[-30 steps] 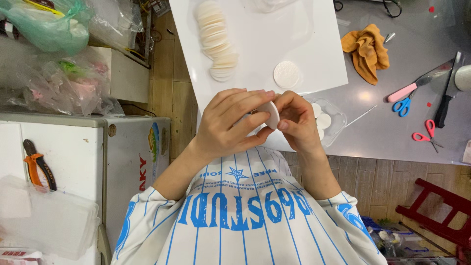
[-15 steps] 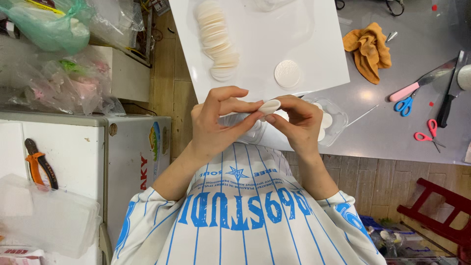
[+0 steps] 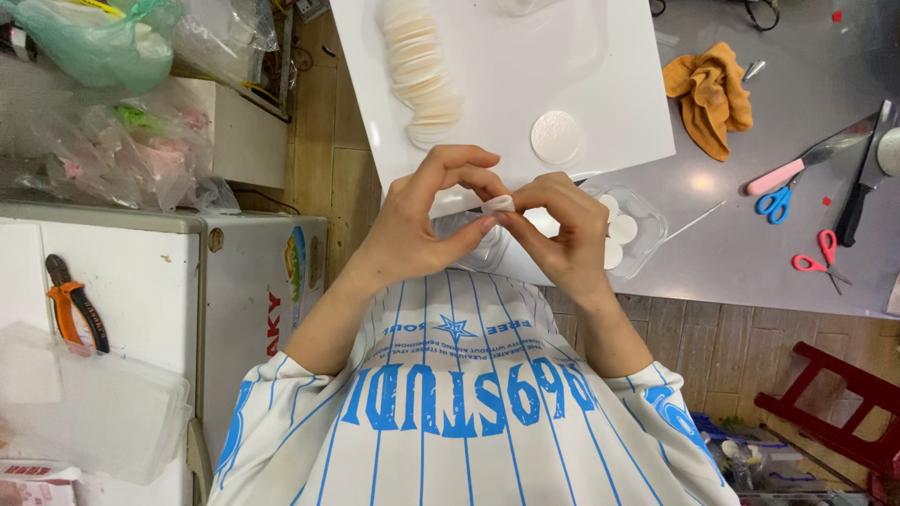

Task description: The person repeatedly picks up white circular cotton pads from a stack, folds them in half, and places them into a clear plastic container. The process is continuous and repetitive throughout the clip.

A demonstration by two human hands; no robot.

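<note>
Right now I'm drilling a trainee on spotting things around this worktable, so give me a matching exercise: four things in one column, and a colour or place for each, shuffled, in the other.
Things:
1. cloth
2. pliers
3. stack of white discs
4. folded white disc

Colour or place:
A. pinched between the fingertips of the left hand and right hand
B. orange handles, lying on the white cabinet
C. fanned out on the white board
D. crumpled, orange, on the grey table

Pairs: 1-D, 2-B, 3-C, 4-A
</note>
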